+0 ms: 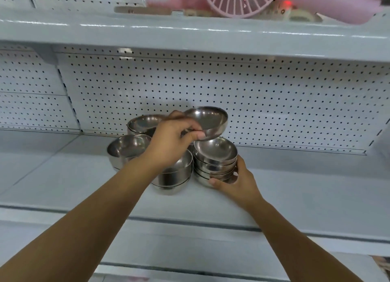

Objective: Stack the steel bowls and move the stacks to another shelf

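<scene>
Several steel bowls stand grouped on a white shelf (295,189). My left hand (171,142) grips one steel bowl (209,121) by its rim and holds it tilted in the air above the group. My right hand (236,182) is wrapped around the base of a stack of bowls (215,159) at the right. Beside it stands a shorter stack (177,176), partly hidden by my left wrist. One more bowl pile (126,148) sits at the left and another (143,123) at the back.
A perforated white back panel (274,96) closes the shelf behind the bowls. The shelf above (190,37) carries a pink fan (238,1) and small boxes. A lower shelf edge (190,269) runs below my arms.
</scene>
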Demonstrator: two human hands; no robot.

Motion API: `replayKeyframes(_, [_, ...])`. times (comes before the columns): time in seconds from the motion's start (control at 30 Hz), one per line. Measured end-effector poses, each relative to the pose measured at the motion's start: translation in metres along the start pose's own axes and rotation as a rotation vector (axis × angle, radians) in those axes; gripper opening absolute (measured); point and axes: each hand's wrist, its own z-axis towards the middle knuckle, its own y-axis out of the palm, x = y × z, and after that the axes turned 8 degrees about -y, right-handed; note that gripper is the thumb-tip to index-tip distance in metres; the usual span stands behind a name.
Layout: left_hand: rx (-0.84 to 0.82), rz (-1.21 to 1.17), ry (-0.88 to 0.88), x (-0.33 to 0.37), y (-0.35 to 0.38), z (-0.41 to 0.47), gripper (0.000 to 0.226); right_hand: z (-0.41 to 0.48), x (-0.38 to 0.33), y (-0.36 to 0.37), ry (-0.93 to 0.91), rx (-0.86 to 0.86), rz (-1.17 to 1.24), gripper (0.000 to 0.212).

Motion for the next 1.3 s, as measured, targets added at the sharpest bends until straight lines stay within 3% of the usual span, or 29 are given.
replayKeyframes(0.2, [-0.200, 0.019, 0.028, -0.004, 0.024, 0.003, 0.005, 0.001, 0.000, 0.001, 0.002, 0.007, -0.022, 0.106])
replayKeyframes(0.37, [-0.265, -0.020, 0.007, -0.012, 0.032, 0.003, 0.005, 0.000, 0.005, -0.001, -0.025, 0.017, -0.073, 0.110])
replayKeyframes(0.83, [-0.249, -0.039, -0.101, -0.021, 0.036, -0.004, 0.005, -0.002, -0.001, -0.001, -0.039, 0.051, -0.087, 0.111])
replayKeyframes(1.03, [-0.270, 0.101, -0.112, -0.017, 0.029, 0.000, 0.031, -0.001, 0.003, -0.001, -0.012, 0.044, -0.092, 0.106])
replayKeyframes(1.3, [-0.238, 0.029, -0.197, -0.026, 0.031, 0.002, 0.029, 0.001, 0.007, -0.001, 0.010, 0.023, -0.099, 0.112])
